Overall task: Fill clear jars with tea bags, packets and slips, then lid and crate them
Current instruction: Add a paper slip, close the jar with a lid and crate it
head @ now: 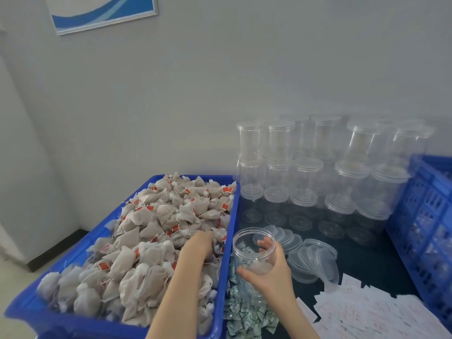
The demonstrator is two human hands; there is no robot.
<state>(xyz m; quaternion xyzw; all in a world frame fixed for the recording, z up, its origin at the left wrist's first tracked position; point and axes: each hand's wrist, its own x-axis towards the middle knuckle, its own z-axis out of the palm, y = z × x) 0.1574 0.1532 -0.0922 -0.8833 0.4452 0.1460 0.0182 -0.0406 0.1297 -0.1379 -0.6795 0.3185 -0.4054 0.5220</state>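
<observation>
A blue tray on the left is heaped with grey tea bags that carry red tags. My left hand reaches into the heap near the tray's right wall, its fingers buried among the bags. My right hand grips an open clear jar just right of the tray, fingers wrapped round its wall. A few tea bags lie in the jar's bottom. Small silver-green packets are piled below the jar. White paper slips spread at the lower right.
Loose clear lids lie overlapped right of the jar. Stacked lidded empty jars fill the back of the dark table. A blue slatted crate stands at the right edge. A grey wall rises behind.
</observation>
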